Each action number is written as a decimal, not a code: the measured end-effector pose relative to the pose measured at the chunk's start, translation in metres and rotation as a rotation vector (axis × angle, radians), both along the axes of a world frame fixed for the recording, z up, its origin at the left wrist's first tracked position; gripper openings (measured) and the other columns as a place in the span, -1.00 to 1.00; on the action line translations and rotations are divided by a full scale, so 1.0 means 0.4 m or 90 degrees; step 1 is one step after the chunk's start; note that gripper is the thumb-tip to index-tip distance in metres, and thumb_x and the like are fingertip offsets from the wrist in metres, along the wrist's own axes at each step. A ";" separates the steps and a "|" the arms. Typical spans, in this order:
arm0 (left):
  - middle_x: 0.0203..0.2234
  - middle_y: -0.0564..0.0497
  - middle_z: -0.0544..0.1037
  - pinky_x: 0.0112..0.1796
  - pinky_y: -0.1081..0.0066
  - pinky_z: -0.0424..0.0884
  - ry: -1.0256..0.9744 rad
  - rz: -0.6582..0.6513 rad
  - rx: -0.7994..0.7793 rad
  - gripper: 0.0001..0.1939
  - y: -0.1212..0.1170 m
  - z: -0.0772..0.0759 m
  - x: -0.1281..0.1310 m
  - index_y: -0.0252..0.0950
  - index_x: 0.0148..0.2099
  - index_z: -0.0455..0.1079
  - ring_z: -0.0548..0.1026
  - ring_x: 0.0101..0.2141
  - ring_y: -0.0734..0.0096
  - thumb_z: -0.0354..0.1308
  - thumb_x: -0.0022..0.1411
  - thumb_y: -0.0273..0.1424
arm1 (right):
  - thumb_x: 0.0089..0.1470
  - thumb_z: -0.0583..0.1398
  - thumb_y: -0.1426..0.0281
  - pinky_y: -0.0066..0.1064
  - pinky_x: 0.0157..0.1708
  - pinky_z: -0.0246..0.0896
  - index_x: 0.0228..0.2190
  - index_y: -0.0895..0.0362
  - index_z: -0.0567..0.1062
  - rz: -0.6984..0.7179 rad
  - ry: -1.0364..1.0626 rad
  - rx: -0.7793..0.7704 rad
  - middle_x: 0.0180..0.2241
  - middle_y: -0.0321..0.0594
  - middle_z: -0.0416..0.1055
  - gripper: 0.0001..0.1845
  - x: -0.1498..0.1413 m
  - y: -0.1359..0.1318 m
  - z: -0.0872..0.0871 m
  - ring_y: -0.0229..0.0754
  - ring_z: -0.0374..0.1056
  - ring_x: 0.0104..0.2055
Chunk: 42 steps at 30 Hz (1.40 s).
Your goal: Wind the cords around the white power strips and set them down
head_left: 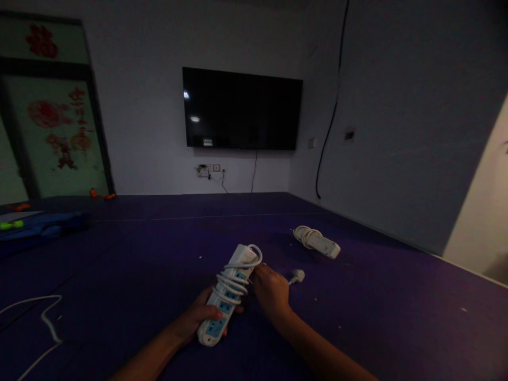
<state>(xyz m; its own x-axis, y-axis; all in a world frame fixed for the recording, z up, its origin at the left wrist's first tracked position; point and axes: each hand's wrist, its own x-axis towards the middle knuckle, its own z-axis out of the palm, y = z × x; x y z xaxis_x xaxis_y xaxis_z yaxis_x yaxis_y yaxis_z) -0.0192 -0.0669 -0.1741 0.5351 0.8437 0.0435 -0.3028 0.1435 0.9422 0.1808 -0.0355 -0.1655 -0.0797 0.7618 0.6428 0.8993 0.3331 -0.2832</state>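
Note:
A white power strip (215, 326) with blue sockets is tilted in front of me, its white cord (231, 284) wound several times around its middle. My left hand (202, 315) grips its lower end, thumb on top and fingers beneath. Close to its right side, my right hand (272, 291) is closed on the same cord. Past that hand, the cord's plug (297, 275) sticks out to the right, over the purple surface. Farther back on the right lies a second white power strip (324, 245) with its cord coiled around one end.
The purple surface (151, 254) stretches to the walls. A loose white cable (50, 323) lies at the left, with blue cloth (55, 225) beyond it. A television (242, 111) hangs on the far wall. A black cable (327, 137) dangles at the right wall.

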 end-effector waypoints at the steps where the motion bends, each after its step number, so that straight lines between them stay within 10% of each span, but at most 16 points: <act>1: -0.25 -0.23 0.58 -0.55 0.46 0.37 0.006 -0.010 0.006 -0.52 0.000 0.001 -0.001 -0.33 -0.02 0.37 0.50 -0.56 0.37 0.19 -0.08 -0.49 | 0.03 0.01 0.57 -0.45 -0.38 0.23 -0.34 0.08 0.56 -0.025 0.029 -0.015 -0.34 -0.17 0.55 -0.65 0.002 0.002 0.000 -0.14 0.48 -0.32; 5: -0.25 -0.26 0.58 -0.57 0.47 0.33 0.042 -0.101 0.014 -0.50 0.004 0.014 -0.007 -0.37 -0.04 0.40 0.48 -0.57 0.37 0.18 -0.14 -0.49 | -0.01 0.04 0.51 -0.39 -0.41 0.22 -0.35 0.14 0.55 -0.036 0.190 -0.056 -0.39 -0.10 0.55 -0.70 0.020 0.020 -0.004 -0.05 0.47 -0.34; 11: -0.26 -0.26 0.59 -0.56 0.51 0.31 0.086 -0.223 -0.029 -0.42 0.002 0.031 -0.021 -0.41 0.00 0.38 0.45 -0.57 0.44 0.11 -0.18 -0.53 | -0.10 0.16 0.24 -0.42 -0.51 0.20 -0.59 0.18 0.50 0.254 0.460 -0.099 -0.58 -0.19 0.47 -0.74 0.043 0.058 0.004 -0.15 0.35 -0.50; 16: -0.30 -0.24 0.60 -0.59 0.53 0.31 0.093 -0.245 -0.045 -0.43 0.011 0.024 -0.019 -0.41 -0.02 0.38 0.47 -0.57 0.41 0.10 -0.20 -0.51 | -0.19 0.24 0.08 -0.49 -0.68 -0.07 -0.71 0.21 0.41 0.227 0.621 -0.137 -0.76 -0.36 0.19 -0.56 0.044 0.072 0.017 -0.35 0.05 -0.69; 25: -0.41 -0.27 0.60 -0.66 0.47 0.31 0.107 -0.209 -0.063 -0.58 0.042 -0.015 -0.013 -0.46 -0.15 0.42 0.50 -0.62 0.28 0.02 -0.09 -0.40 | -0.18 0.19 -0.10 -0.50 -0.68 -0.02 -0.56 0.25 0.52 0.177 0.787 -0.045 -0.71 -0.27 0.32 -0.40 0.098 0.076 0.081 -0.34 0.15 -0.70; 34: -0.43 -0.30 0.60 -0.66 0.49 0.28 -0.014 -0.142 -0.088 -0.56 0.072 -0.057 -0.032 -0.51 -0.16 0.42 0.50 -0.63 0.31 0.01 -0.01 -0.28 | 0.00 0.10 0.00 -0.46 -0.67 0.05 -0.44 0.23 0.51 0.055 0.640 0.022 -0.64 -0.25 0.37 -0.48 0.119 0.082 0.052 -0.28 0.19 -0.67; 42: -0.47 -0.28 0.59 -0.69 0.49 0.22 -0.007 -0.062 -0.126 -0.57 0.073 -0.059 -0.028 -0.53 -0.26 0.44 0.47 -0.66 0.33 0.01 -0.01 -0.24 | 0.01 0.13 0.31 -0.08 -0.02 0.20 0.06 0.15 0.33 -0.025 0.234 0.229 0.01 -0.03 0.39 -0.46 0.092 0.045 0.063 0.02 0.31 0.01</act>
<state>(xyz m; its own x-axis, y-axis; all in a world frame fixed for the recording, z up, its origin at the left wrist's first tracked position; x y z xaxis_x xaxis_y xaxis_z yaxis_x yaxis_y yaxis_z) -0.0302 -0.0378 -0.1977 0.6144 0.7811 -0.1114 -0.2883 0.3537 0.8898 0.2176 -0.0175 -0.1403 0.2252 0.4859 0.8445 0.7754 0.4355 -0.4573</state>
